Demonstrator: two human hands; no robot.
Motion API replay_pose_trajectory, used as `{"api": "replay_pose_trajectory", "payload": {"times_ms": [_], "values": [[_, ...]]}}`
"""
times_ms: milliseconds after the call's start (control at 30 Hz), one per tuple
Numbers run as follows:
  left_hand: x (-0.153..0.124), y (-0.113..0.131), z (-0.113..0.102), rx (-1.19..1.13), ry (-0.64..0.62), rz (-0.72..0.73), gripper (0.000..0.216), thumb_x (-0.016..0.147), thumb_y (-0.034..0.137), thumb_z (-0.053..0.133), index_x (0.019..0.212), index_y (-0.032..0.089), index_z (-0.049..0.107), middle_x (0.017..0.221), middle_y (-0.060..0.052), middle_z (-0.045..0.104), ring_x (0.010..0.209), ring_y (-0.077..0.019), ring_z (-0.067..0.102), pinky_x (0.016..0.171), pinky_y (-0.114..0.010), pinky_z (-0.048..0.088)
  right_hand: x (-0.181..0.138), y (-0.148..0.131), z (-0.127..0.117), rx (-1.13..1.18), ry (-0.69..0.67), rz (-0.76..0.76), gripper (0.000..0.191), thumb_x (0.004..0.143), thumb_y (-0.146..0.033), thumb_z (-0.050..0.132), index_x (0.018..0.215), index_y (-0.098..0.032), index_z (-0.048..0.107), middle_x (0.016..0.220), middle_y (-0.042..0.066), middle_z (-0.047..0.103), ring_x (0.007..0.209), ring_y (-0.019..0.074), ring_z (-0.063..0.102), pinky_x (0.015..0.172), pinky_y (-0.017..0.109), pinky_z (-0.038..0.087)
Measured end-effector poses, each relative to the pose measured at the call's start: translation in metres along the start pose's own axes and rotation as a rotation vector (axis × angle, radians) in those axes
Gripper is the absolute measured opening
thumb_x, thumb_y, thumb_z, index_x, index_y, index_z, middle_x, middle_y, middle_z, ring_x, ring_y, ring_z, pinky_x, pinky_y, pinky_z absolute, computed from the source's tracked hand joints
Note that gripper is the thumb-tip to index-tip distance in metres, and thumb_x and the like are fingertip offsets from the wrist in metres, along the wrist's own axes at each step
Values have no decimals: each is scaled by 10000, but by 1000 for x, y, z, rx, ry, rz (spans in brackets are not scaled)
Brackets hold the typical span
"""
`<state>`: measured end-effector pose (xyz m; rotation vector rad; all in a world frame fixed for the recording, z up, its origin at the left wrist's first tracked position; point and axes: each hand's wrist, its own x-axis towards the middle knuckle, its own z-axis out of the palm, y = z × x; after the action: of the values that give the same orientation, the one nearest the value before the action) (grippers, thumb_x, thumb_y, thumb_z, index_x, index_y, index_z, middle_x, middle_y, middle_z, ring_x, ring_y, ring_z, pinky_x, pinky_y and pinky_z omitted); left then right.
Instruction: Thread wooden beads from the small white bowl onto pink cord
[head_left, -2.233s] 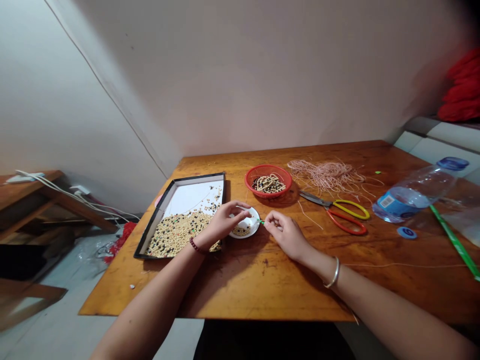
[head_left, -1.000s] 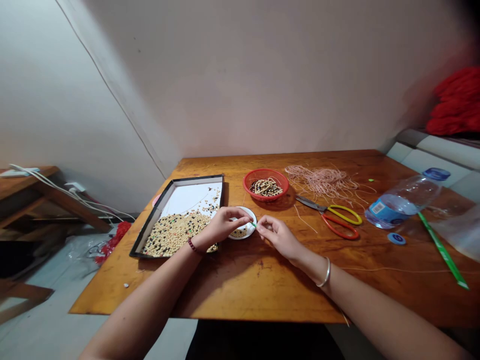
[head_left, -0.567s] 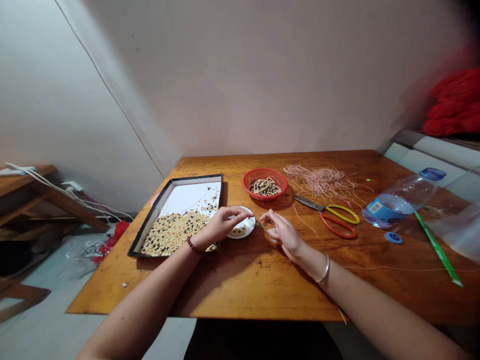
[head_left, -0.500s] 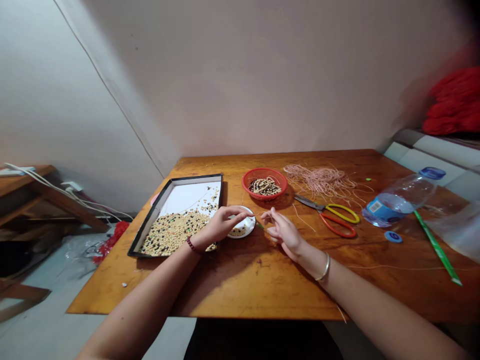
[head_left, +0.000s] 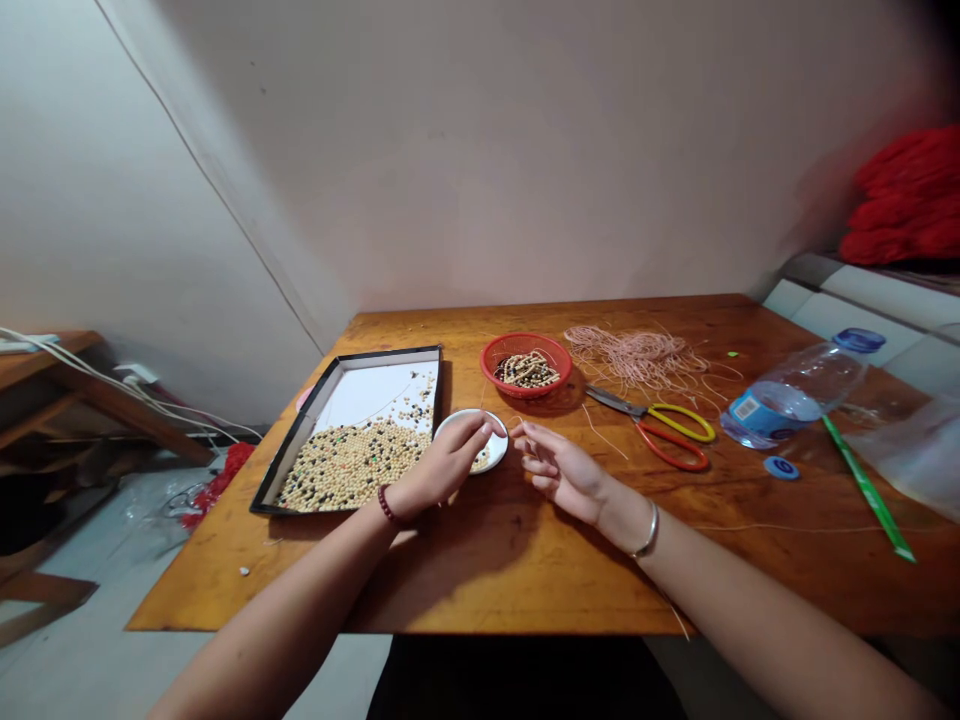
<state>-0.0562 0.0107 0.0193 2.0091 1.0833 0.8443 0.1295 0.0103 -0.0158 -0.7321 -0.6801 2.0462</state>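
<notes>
Accordingly, we recorded the following arrangement on the wooden desk. The left hand was positioned over a small white dish, with its fingers curved across the dish toward the far rim. Its grip was partly closed; we could not tell whether it was grasping anything, because the fingers hid the contact area. Loose beads lay in the dish, just beside those fingers. A dark red beaded bracelet encircled the left wrist.

The right hand was located just to the right of the dish, near it but not touching it. Its grip was released: the fingers were loosely extended toward the dish, and we observed nothing held between them. A metal bangle encircled the right wrist.

To the left of the dish, we noted a black-rimmed tray lined with white and bearing a large spread of pale and dark beads. Beyond the dish stood a red plastic basket containing strung beads. To the right of the basket, we noted a tangle of peach cord, with scissors with yellow and orange handles lying just below it. Farther right lay a plastic water bottle, a blue cap, and a green strip.
</notes>
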Motion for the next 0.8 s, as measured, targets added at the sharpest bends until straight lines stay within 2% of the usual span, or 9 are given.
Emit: {"api": "replay_pose_trajectory", "payload": {"times_ms": [100, 267, 400, 533, 800], "values": [[-9, 11, 10, 58, 45, -4, 224, 974, 363, 325, 933, 185, 456, 909, -46, 555, 796, -150, 499, 771, -288, 411, -1, -1, 1, 61, -9, 35, 179, 796, -300, 671, 891, -159, 617, 659, -67, 453, 421, 11, 176, 351, 127, 150], [-16, 11, 29, 126, -38, 14, 103, 957, 301, 350, 919, 205, 351, 890, -55, 560, 746, -160, 506, 704, -301, 399, -2, 1, 4, 86, 12, 82, 138, 816, -289, 659, 874, -166, 631, 599, -63, 467, 407, 16, 203, 335, 99, 169], [-16, 1, 39, 155, 64, -4, 88, 934, 256, 381, 898, 211, 315, 841, -37, 536, 713, -157, 490, 671, -296, 381, -3, 5, 7, 118, 19, 113, 124, 837, -267, 642, 875, -149, 641, 590, -60, 474, 404, 6, 218, 338, 82, 179], [-16, -3, 42, 143, 122, -21, 103, 922, 237, 396, 882, 216, 304, 791, -10, 501, 675, -146, 467, 651, -285, 366, -3, 9, 8, 123, 9, 120, 135, 845, -270, 635, 898, -148, 655, 621, -48, 515, 402, 4, 217, 331, 88, 181], [-15, 1, 40, 114, 97, -54, 106, 929, 264, 393, 889, 215, 308, 790, -9, 501, 682, -148, 480, 635, -279, 365, -5, 9, 6, 167, -11, 153, 144, 840, -268, 630, 908, -144, 660, 638, -43, 515, 405, 8, 216, 328, 98, 179]]}}
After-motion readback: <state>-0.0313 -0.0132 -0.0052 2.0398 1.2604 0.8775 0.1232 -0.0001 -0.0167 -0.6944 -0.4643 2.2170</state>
